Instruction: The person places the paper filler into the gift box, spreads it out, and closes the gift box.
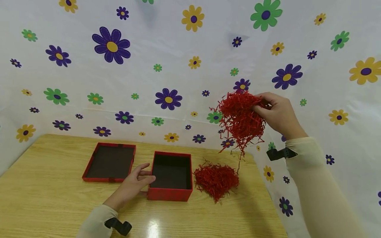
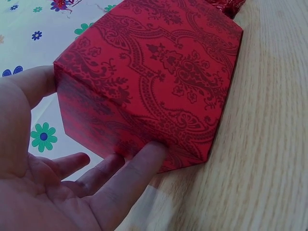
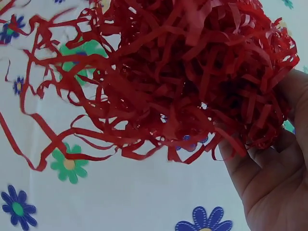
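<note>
My right hand [image 1: 278, 114] holds up a loose clump of red crinkle-cut paper shreds [image 1: 242, 115], pinched between thumb and fingers. Strands dangle from it, one trailing towards a second heap of red shreds [image 1: 216, 180] on the table. In the right wrist view the clump [image 3: 192, 72] covers most of my fingertips. At the left side of an open red box [image 1: 170, 194] with a dark interior is my left hand [image 1: 135, 183]. The left wrist view shows its fairly straight fingers [image 2: 127, 185] against the patterned box wall [image 2: 159, 72], with the thumb at an upper corner.
A shallow box lid [image 1: 110, 162], red-rimmed and dark inside, lies upturned to the left of the box on the wooden table [image 1: 44, 198]. A white flower-printed cloth [image 1: 143, 79] hangs behind and beside the table.
</note>
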A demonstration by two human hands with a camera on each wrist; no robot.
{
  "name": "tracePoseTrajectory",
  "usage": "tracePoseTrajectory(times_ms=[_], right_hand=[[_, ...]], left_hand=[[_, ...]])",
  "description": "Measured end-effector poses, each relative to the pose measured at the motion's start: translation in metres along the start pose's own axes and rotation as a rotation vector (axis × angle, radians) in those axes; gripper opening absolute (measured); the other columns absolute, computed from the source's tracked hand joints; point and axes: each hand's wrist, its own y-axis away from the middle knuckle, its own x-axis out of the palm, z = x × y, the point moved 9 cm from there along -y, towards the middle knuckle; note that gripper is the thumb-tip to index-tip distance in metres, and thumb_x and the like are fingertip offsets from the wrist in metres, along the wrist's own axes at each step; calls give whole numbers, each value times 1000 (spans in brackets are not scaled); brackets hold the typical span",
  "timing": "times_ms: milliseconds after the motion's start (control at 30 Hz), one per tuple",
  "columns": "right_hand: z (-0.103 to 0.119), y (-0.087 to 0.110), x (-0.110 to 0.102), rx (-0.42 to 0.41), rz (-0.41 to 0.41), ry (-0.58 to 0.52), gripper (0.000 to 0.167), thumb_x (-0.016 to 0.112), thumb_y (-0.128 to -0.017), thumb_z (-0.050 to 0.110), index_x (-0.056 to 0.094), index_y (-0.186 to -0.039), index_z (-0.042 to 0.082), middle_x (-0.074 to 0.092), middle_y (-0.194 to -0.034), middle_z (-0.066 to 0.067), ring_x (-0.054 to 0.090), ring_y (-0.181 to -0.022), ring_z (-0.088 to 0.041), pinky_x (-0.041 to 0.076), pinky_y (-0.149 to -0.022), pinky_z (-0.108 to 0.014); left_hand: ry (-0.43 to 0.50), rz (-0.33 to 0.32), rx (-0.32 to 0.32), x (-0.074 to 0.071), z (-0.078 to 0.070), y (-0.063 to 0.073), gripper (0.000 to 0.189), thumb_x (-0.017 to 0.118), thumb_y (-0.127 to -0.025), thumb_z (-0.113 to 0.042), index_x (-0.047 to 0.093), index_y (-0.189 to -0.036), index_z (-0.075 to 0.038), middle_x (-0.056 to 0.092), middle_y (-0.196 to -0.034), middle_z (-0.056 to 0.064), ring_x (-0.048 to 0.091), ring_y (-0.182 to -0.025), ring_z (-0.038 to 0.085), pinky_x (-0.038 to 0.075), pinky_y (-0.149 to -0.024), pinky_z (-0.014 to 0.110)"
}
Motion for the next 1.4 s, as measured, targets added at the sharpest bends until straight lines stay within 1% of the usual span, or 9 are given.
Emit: tracePoseTrajectory(times_ms=[133, 333, 467, 567, 700, 900, 967, 1233, 1400], right_hand=[[-11, 6, -1, 45, 6, -18, 20, 68, -101, 16, 74, -118, 6, 74, -105, -6, 62, -77, -5, 52, -65, -13], [-20, -1, -32, 91, -40, -26, 26, 67, -103, 22, 71, -121, 4, 67, -96, 20, 64, -79, -2, 54, -67, -12], [-17, -8, -53, 111, -70, -54, 23, 67, -102, 21, 71, -119, 5, 67, -96, 23, 65, -81, -1, 53, -68, -10], [-10, -11, -56, 94, -70, -60, 22, 68, -102, 20, 72, -118, 6, 67, -96, 22, 65, -81, -2, 53, -69, -10], [-3, -8, -42, 49, -41, -15, 24, 68, -102, 19, 73, -120, 4, 68, -97, 19, 63, -78, -5, 53, -65, -11], [-10, 2, -12, 43, 17, 4, 20, 69, -101, 17, 75, -118, 7, 74, -102, -7, 59, -72, -10, 50, -59, -17], [-14, 5, -6, 46, 32, 2, 21, 69, -101, 16, 74, -119, 6, 73, -103, -12, 58, -72, -10, 50, -59, -16], [-26, 14, 15, 37, 89, -15, 20, 68, -102, 14, 74, -119, 6, 73, -101, -13, 56, -72, -11, 49, -58, -18], [-32, 17, 33, 55, 133, -47, 20, 68, -102, 15, 73, -119, 6, 73, -103, -13, 58, -74, -14, 52, -60, -19]], left_hand=[[2, -1, -5, 0, 2, 0, 82, 74, -98, -37, 28, -162, -17, 42, -152, 22, 53, -133, 40, 60, -86, 52], [-8, -3, 0, 0, 2, -1, 80, 73, -98, -39, 29, -161, -18, 44, -152, 20, 55, -131, 38, 60, -86, 50], [-4, 6, 0, 0, 0, -2, 80, 72, -98, -38, 29, -162, -18, 43, -152, 21, 54, -132, 38, 60, -87, 50], [4, 8, 0, -1, -1, -3, 79, 72, -99, -37, 28, -162, -17, 42, -152, 22, 55, -131, 39, 60, -87, 50], [5, 5, 5, -2, -1, -5, 79, 72, -99, -37, 28, -162, -17, 42, -152, 22, 55, -131, 38, 60, -87, 50], [3, 2, 0, -1, 2, -4, 80, 72, -99, -37, 28, -162, -15, 42, -152, 23, 55, -131, 39, 60, -87, 52], [10, 3, -7, -1, 3, -4, 80, 72, -99, -36, 28, -162, -14, 42, -152, 24, 55, -131, 39, 60, -87, 52], [29, 18, -8, 1, 0, -3, 80, 71, -100, -36, 25, -162, -14, 39, -153, 25, 54, -132, 40, 59, -87, 54], [34, 19, -9, 1, -2, -4, 75, 71, -100, -35, 33, -161, -16, 41, -152, 23, 55, -130, 38, 60, -88, 52]])
